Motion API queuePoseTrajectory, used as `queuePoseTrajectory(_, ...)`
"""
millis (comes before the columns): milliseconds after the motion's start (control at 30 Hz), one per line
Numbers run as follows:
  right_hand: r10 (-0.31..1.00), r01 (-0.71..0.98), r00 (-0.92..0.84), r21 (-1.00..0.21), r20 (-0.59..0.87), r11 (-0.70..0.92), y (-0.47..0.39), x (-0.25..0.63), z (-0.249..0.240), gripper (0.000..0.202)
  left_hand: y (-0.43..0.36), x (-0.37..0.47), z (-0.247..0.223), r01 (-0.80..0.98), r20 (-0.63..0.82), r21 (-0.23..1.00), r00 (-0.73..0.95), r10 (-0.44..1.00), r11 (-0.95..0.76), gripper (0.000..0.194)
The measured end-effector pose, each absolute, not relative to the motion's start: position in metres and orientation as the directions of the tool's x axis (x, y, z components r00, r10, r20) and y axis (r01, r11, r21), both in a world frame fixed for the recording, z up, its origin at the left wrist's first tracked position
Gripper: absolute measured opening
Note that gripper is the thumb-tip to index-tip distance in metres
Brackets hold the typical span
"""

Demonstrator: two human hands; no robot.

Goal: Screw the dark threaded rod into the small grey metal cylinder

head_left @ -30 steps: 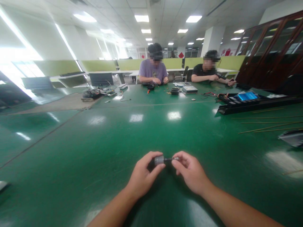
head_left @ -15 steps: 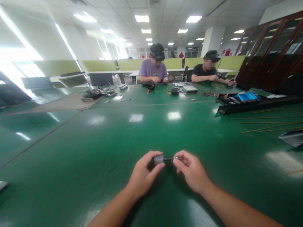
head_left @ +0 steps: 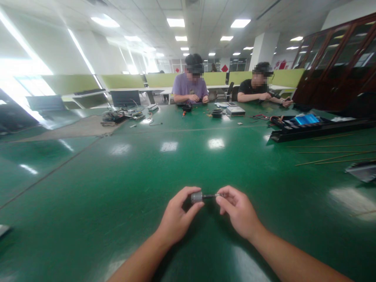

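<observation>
Between thumb and fingers, my left hand (head_left: 178,215) holds a small grey metal cylinder (head_left: 196,197). A thin dark shaft (head_left: 209,196) runs from the cylinder's right end to my right hand (head_left: 239,211). The fingertips of my right hand pinch the shaft's far end, where a small shiny part shows; its shape is too small to make out. Both hands are just above the green table (head_left: 141,176), near its front.
Two people sit across the table. Electronic parts (head_left: 117,116) lie at the far left, a white box (head_left: 235,111) at the far middle. A black tray (head_left: 317,127) and thin rods (head_left: 335,152) are on the right.
Both hands keep nearly the same place and hold. The fingertips of my right hand have shifted very slightly to the right.
</observation>
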State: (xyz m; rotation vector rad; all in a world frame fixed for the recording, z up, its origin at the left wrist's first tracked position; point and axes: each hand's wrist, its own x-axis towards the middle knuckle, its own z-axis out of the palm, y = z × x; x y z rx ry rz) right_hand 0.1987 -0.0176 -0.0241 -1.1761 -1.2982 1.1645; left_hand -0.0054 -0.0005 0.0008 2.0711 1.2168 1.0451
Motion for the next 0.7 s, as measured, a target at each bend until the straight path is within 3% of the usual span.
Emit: queuePoseTrajectory(700, 0.998, 0.038, -0.022, -0.997, 0.066, 0.067, -0.0148, 0.1995, -0.0246, 0.023, 0.0008, -0.0044, 0.0012, 0.485, 0.375, 0.731, 0.302, 0.877, -0.480, 0.023)
